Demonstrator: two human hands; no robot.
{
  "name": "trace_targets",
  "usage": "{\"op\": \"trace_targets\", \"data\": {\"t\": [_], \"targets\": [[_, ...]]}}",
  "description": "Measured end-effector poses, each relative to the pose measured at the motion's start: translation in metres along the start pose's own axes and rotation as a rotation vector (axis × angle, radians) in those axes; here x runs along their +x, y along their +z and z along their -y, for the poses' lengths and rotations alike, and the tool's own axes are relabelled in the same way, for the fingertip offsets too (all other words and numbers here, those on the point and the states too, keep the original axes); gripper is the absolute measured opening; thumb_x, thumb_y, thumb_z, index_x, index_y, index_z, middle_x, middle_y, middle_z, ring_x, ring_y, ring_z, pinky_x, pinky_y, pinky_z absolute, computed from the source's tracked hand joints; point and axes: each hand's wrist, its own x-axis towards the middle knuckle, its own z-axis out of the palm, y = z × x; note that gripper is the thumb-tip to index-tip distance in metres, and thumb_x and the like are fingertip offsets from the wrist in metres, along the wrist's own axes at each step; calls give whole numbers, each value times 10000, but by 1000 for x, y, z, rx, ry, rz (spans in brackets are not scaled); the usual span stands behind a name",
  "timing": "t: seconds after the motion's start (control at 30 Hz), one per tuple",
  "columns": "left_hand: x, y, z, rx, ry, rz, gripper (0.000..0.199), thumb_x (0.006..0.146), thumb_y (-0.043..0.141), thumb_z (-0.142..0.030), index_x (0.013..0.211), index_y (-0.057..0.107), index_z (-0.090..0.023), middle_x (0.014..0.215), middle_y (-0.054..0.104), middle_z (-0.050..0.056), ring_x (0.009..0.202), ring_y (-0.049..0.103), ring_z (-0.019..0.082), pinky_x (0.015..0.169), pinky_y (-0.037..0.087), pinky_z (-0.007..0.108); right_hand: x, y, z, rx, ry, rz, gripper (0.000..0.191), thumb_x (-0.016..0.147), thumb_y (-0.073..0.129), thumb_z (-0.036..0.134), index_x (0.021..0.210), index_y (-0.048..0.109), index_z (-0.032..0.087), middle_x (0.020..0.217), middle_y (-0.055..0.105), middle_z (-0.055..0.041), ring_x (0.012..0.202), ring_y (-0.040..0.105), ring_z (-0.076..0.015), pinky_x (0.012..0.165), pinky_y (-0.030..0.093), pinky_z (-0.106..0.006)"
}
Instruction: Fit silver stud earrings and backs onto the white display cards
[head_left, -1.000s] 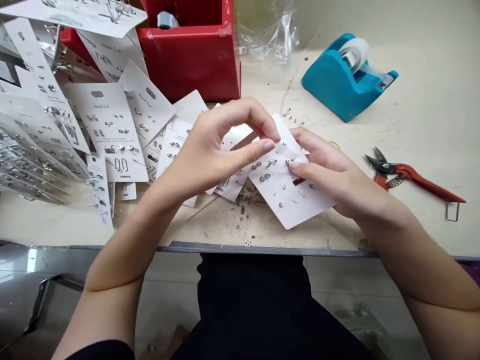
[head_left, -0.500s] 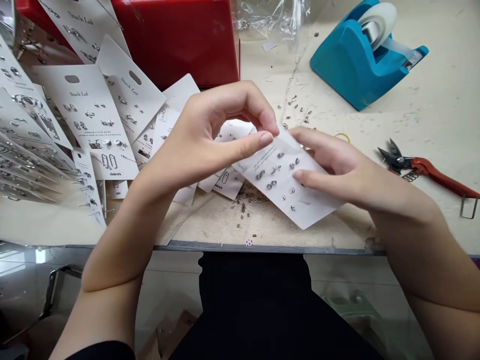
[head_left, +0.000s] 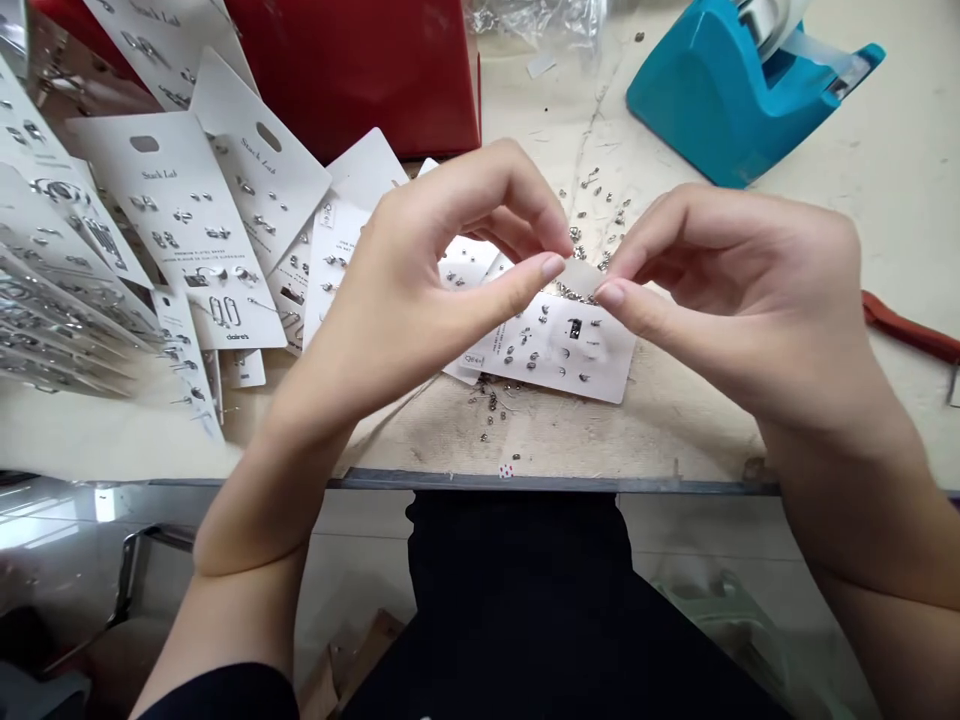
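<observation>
My left hand point(head_left: 465, 270) and my right hand point(head_left: 742, 300) face each other above the table, each pinching with thumb and forefinger. A small whitish translucent piece of tape point(head_left: 579, 276) stretches between their fingertips. Just below lies an earring card point(head_left: 607, 372), white, with metal earring backs and a small dark patch on its upper side. Other earring cards lie partly under it and are hidden in part by my left hand. Small silver earring backs point(head_left: 577, 235) are scattered behind the fingertips.
Several filled earring cards point(head_left: 187, 220) lean and stack at the left, by a red box point(head_left: 360, 80). A blue tape dispenser point(head_left: 720, 100) stands at the back right. Red-handled pliers point(head_left: 911, 330) lie partly behind my right hand. The table's dark front edge point(head_left: 555, 482) runs below.
My right hand has let go of the earring card, which now lies on the table. It has risen to meet my left hand, and now pinches the tape too.
</observation>
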Motion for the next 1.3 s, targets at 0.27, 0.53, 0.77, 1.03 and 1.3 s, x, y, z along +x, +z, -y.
{"op": "trace_targets", "data": {"t": [0.27, 0.53, 0.77, 1.03, 1.3], "targets": [[-41, 7, -17, 556, -245, -157, 276, 977, 550, -162, 1249, 510, -182, 1154, 664, 48, 1003, 677, 152, 759, 512, 288, -22, 9, 10, -27, 32, -99, 114, 869, 682, 140, 815, 619, 219, 847, 598, -6, 812, 581, -128, 734, 554, -296], [-56, 19, 10, 541, -277, -93, 317, 883, 665, -211, 1184, 566, -201, 761, 625, 8, 686, 584, 188, 585, 370, 292, -55, 19, -16, 1, 125, -207, 106, 887, 671, 172, 819, 616, 232, 848, 598, -37, 825, 586, -180, 728, 537, -357], [-47, 18, -1, 148, -342, -114, 122, 873, 678, -181, 982, 624, -191, 789, 616, -1, 724, 593, 132, 659, 495, 260, -63, 16, -20, -29, 3, -339, 105, 872, 688, 167, 817, 644, 245, 953, 636, -49, 977, 623, -220, 851, 575, -421], [-83, 24, -18, -31, -306, -202, 90, 961, 601, -245, 874, 580, -235, 813, 536, 11, 729, 525, 138, 654, 492, 292, -102, 6, -9, -42, -30, -188, 205, 799, 709, 43, 859, 679, 236, 998, 691, -39, 980, 665, -196, 782, 581, -336], [-147, 33, -15, 69, -230, -1, 148, 919, 625, -117, 986, 554, -228, 819, 603, -1, 740, 604, 127, 639, 521, 261, -138, 27, -6, -249, -116, 44, 246, 830, 671, 31, 955, 632, 239, 772, 675, 8, 658, 637, -150, 591, 516, -313]]}}
